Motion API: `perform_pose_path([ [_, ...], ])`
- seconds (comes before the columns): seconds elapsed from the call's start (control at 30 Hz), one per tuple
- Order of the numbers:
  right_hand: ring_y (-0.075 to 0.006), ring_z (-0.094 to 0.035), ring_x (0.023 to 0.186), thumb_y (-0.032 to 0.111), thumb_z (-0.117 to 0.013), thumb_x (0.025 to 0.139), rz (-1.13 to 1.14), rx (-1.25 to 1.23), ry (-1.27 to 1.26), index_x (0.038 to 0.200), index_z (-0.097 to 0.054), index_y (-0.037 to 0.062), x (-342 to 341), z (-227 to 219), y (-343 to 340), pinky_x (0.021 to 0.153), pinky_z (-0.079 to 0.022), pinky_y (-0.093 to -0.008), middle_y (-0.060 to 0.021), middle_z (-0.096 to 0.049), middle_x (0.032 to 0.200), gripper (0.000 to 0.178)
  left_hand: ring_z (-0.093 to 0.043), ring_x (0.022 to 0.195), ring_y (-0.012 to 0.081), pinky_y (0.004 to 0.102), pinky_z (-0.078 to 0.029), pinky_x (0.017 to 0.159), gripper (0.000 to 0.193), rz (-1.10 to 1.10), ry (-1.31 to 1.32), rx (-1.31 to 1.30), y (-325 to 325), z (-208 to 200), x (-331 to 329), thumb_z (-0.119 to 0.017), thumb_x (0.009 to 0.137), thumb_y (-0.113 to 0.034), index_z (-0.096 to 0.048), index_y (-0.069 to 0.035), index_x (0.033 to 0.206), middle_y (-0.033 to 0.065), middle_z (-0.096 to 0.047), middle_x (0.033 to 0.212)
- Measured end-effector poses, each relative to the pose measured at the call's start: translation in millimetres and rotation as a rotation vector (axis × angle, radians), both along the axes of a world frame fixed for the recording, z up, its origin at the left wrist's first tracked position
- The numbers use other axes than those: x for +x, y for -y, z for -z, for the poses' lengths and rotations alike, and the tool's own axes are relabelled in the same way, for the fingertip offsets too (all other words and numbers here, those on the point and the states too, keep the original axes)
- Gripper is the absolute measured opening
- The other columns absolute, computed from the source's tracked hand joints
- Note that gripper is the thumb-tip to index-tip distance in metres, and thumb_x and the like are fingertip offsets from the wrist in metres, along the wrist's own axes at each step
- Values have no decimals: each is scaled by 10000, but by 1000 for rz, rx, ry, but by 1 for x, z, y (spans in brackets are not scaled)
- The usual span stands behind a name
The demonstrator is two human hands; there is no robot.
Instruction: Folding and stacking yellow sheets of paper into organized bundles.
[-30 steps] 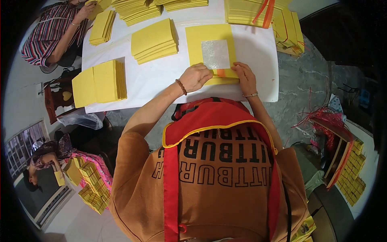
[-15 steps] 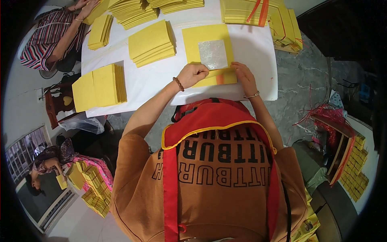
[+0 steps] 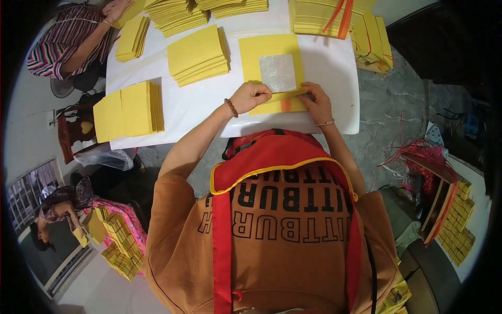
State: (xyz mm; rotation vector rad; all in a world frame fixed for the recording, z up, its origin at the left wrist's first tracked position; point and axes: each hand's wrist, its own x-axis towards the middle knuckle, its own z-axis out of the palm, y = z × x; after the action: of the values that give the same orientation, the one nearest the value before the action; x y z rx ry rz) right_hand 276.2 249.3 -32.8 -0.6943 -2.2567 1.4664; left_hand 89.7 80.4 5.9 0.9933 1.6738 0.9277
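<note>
A yellow sheet of paper point(image 3: 250, 58) lies on the white-covered table point(image 3: 337, 68) right in front of me. It carries a silvery square point(image 3: 277, 72) in its middle. Along its near part a narrow strip is folded up, and an orange patch point(image 3: 285, 105) shows just below the strip. My left hand point(image 3: 249, 98) is closed, pinching the strip's left part between thumb and fingertips. At the right end, my right hand point(image 3: 318, 103) pinches the same strip with fingers bent over the paper's edge.
Stacks of yellow paper point(image 3: 196, 55) stand left and far on the table, another stack point(image 3: 129, 110) at its left edge. Bundles with orange ribbon point(image 3: 342, 20) lie at the far right. A co-worker in a striped top point(image 3: 68, 44) works far left; another person point(image 3: 65, 204) is lower left.
My right hand's fingers, straighter along the paper's right edge before, now bend and pinch the strip's end. The strip stands up more distinctly. My left hand keeps its pinch.
</note>
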Motion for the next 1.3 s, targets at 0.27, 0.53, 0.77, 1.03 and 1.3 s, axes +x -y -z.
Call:
perform_pose_path([
  [0.27, -164, -590, 876, 74, -624, 753, -31, -21, -51, 956, -636, 65, -1, 4, -8, 752, -460, -254, -45, -604, 1061, 204, -444, 1143, 317, 401, -366, 952, 540, 154, -846, 329, 21, -18, -13, -689, 708, -157, -532, -132, 1224, 139, -517, 1205],
  [0.53, -232, -563, 988, 94, -640, 728, -24, 412, -159, 1001, -623, 85, 0, -25, -7, 824, -433, -305, -47, -593, 1114, 273, -505, 1045, 274, 362, -401, 865, 437, 106, -1142, 405, 28, -12, -5, -529, 716, -11, -606, -179, 1112, 90, -577, 1111],
  [0.77, -278, -572, 988, 183, -615, 773, -492, 430, -156, 1012, -636, 99, 10, -24, -9, 814, -436, -358, -91, -623, 1051, 254, -555, 973, 224, 340, -418, 823, 291, 144, -930, 395, 50, -10, 20, -547, 754, -102, -607, -122, 1038, 77, -608, 1028],
  [1.03, -282, -631, 805, 241, -599, 827, -56, -146, 186, 995, -629, 50, -15, -20, 2, 714, -471, -345, -148, -654, 889, 256, -606, 739, 337, 395, -470, 667, 308, -385, -244, -96, 18, -1, 7, -577, 845, -308, -628, -15, 926, 185, -636, 805],
  [1.3, -200, -644, 804, 197, -659, 758, 92, -149, 265, 1277, -462, 94, -28, -37, 5, 693, -475, -319, -131, -664, 958, 565, -630, 832, 320, 389, -482, 719, 404, -543, -113, -92, 10, 28, 1, -606, 807, -254, -523, -47, 1144, 186, -650, 933],
])
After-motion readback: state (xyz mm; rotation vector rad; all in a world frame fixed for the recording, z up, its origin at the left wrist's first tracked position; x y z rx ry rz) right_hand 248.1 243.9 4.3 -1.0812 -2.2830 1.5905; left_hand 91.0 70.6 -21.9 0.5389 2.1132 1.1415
